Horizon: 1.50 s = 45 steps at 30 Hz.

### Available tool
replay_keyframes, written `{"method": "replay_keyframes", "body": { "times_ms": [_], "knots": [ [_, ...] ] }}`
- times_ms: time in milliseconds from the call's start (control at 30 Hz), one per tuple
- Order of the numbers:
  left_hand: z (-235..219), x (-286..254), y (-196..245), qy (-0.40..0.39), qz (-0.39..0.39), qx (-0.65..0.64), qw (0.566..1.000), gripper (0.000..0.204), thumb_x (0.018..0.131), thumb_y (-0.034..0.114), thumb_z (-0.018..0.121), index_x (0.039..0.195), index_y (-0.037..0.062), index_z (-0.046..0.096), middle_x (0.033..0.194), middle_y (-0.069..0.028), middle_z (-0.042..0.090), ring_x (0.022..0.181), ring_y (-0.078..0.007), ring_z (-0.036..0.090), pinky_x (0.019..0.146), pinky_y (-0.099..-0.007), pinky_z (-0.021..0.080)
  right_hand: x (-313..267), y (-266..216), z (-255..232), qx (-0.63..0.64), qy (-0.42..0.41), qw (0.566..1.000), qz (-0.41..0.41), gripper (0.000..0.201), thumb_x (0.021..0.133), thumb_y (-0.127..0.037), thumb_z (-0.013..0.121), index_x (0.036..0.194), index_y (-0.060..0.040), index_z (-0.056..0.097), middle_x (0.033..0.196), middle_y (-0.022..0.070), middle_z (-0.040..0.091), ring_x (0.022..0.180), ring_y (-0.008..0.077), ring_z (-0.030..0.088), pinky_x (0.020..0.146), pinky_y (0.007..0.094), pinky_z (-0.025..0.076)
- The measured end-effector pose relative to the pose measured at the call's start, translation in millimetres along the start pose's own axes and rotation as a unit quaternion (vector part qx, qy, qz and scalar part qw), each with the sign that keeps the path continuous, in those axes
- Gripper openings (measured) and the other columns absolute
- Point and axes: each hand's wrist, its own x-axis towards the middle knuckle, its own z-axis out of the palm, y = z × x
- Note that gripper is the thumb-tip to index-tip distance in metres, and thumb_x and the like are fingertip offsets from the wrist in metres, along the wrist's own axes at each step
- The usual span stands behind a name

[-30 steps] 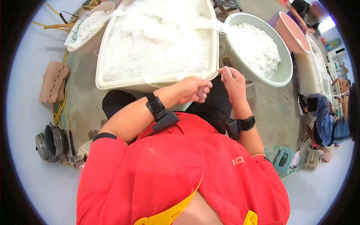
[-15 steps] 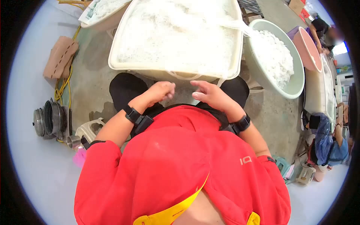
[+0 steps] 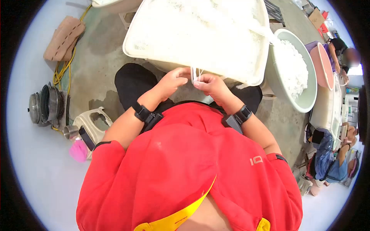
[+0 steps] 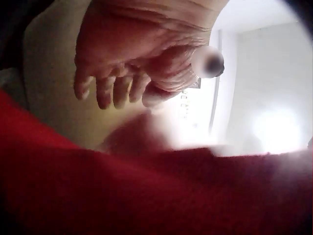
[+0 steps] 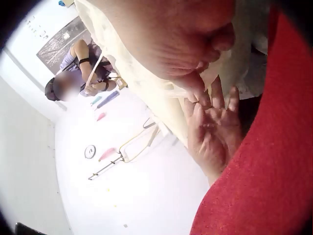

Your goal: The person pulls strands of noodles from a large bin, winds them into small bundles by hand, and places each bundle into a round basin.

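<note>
Both hands are close together in the head view, over the lap and just in front of a large cream tub heaped with white stringy material. My right hand pinches a thin white strip between thumb and fingers. The strip hangs in a narrow loop at the tub's front rim. Beside it, my left hand reaches its fingertips to the strip. In the left wrist view the left hand's fingers are spread and only slightly bent. The right wrist view shows its palm turned up below the right hand.
Right of the tub stands a pale green basin of white material, with a pink basin beyond. Other people work along the right side. A beige stool with a phone, metal pots and a folded brown cloth are at left.
The hands drew apart and down from the tub's rim, then came together again, now with the white strip in the right fingers. The tub and basins have shifted rightward in view.
</note>
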Motion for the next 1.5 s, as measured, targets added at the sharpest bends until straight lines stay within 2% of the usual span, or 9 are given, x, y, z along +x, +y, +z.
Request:
{"method": "replay_keyframes", "body": {
  "times_ms": [33,133,333,533,633,1500],
  "knots": [
    [-0.2,3.4,-1.9,-0.04,-0.012,-0.039,0.998,0.044,0.08,0.014,0.052,0.121,-0.0003,0.048,0.112,-0.0055,0.055,0.098,-0.0105,0.052,0.082,-0.024,0.041,-2.2,-2.0,1.5,0.012,0.004,1.0,-0.012,0.015,0.079,-0.02,0.067,0.086,-0.007,0.063,0.071,-0.0049,0.055,0.055,0.0031,0.038,0.049,0.0197,0.029],
    [2.8,12.2,-8.4,-0.066,-0.034,-0.09,0.993,0.04,0.081,0.018,0.052,0.118,0.0015,0.05,0.11,-0.0046,0.056,0.094,-0.0108,0.052,0.08,-0.024,0.042,-5.0,-5.7,1.5,0.019,0.012,1.0,-0.011,0.017,0.079,-0.021,0.067,0.086,-0.0064,0.063,0.07,-0.005,0.055,0.055,0.0032,0.037,0.049,0.0194,0.029],
    [6.1,6.4,-6.8,-0.045,-0.049,-0.12,0.991,0.033,0.084,0.022,0.056,0.111,0.0045,0.053,0.106,-0.003,0.057,0.092,-0.0112,0.053,0.079,-0.0255,0.043,-8.4,-5.4,-0.5,0.022,0.013,1.0,-0.014,0.017,0.079,-0.022,0.067,0.085,-0.0066,0.063,0.069,-0.0059,0.054,0.055,0.0028,0.037,0.049,0.0191,0.028],
    [11.6,9.7,-7.5,-0.006,-0.03,-0.045,0.999,0.025,0.086,0.026,0.057,0.101,0.0054,0.057,0.097,-0.0023,0.059,0.087,-0.0096,0.054,0.075,-0.0242,0.044,-7.6,-1.7,-1.2,0.026,0.018,0.999,-0.027,0.016,0.079,-0.021,0.067,0.084,-0.0064,0.064,0.066,-0.0071,0.053,0.054,0.002,0.036,0.048,0.0186,0.026],
    [14.9,7.7,-7.1,0.013,-0.034,-0.106,0.994,0.022,0.087,0.024,0.056,0.097,0.0052,0.058,0.093,-0.0022,0.06,0.083,-0.0099,0.055,0.073,-0.024,0.044,-8.0,-1.8,-2.4,0.027,0.019,0.999,-0.031,0.016,0.079,-0.021,0.067,0.085,-0.0061,0.064,0.066,-0.007,0.053,0.054,0.0019,0.036,0.048,0.0186,0.026],
    [15.4,3.1,-6.0,0.009,-0.059,-0.148,0.987,0.021,0.089,0.024,0.052,0.1,0.0068,0.057,0.095,-0.0041,0.062,0.087,-0.0129,0.058,0.078,-0.0272,0.043,-11.5,-7.9,-2.8,0.042,0.021,0.999,-0.014,0.019,0.08,-0.024,0.066,0.084,-0.0058,0.064,0.071,-0.0041,0.057,0.058,0.0036,0.04,0.051,0.0192,0.031]
  ]
}}
